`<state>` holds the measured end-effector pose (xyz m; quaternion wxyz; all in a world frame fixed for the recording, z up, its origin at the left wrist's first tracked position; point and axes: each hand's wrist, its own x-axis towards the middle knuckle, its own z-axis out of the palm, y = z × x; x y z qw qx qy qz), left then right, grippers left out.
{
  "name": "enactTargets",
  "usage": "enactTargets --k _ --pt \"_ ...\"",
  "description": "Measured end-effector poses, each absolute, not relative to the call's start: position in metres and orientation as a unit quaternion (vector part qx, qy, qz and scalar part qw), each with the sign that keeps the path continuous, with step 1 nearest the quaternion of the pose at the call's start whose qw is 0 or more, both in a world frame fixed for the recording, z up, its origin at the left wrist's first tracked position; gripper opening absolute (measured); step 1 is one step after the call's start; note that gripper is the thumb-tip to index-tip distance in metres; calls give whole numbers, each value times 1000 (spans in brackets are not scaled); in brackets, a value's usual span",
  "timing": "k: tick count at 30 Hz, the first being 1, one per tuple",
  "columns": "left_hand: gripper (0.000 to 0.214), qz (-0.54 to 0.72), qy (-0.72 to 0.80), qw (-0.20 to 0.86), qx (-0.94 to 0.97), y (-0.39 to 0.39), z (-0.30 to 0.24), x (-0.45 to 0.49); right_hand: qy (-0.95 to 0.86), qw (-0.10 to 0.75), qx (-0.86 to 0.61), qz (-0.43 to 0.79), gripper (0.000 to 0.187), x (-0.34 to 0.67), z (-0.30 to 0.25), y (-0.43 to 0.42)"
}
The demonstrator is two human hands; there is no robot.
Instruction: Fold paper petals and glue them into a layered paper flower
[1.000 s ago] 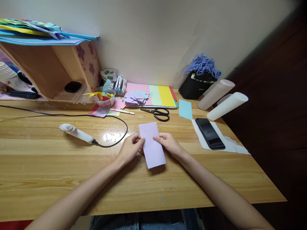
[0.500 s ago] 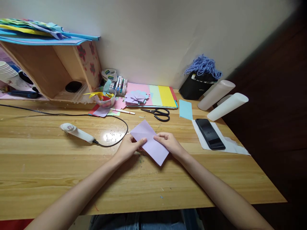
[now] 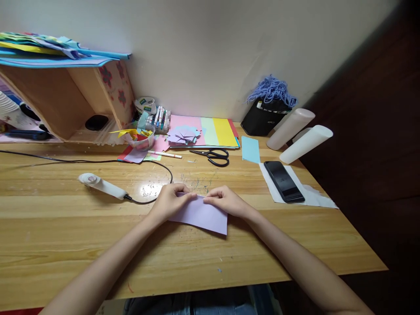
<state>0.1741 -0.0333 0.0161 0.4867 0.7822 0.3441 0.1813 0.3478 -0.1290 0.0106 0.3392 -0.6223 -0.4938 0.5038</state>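
A rectangular sheet of purple paper is held low over the wooden table, its long sides running nearly level. My left hand pinches its far edge left of the middle, thumb on top. My right hand grips the same edge from the right, its thumb and forefinger close to the left thumb. Some fingertips are hidden behind the paper. Beyond the hands lie black-handled scissors and a light blue paper stack. A white corded glue gun rests to the left.
At the right, a black phone lies on white tissue, with white cylinders behind it. Coloured sheets, a clear bowl of paper scraps and markers line the wall. A wooden box stands at the left.
The purple paper has turned from a diagonal slant to nearly level and tipped down toward me. Both hands have shifted their hold to its far edge.
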Motion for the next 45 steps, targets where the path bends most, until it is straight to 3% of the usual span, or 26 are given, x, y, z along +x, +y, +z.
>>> enactTargets --k 6,11,16,23,29,37,45 --pt "26 205 380 501 750 -30 19 173 -464 401 -639 464 25 368 11 -127" --pt "27 135 328 527 772 -34 16 171 -475 425 -661 396 23 372 12 -127" --pt "34 116 274 455 839 -41 20 172 -515 438 -632 379 21 360 17 -129" --pt "32 155 265 430 849 -52 26 176 -598 453 -618 235 13 336 23 -135" --pt "32 165 270 390 865 -56 25 176 -610 431 -637 189 11 334 21 -135" --pt "36 159 280 385 865 -45 26 172 -504 483 -674 243 16 370 10 -127" --pt "34 198 308 496 787 -34 25 170 -449 523 -622 372 29 377 10 -124"
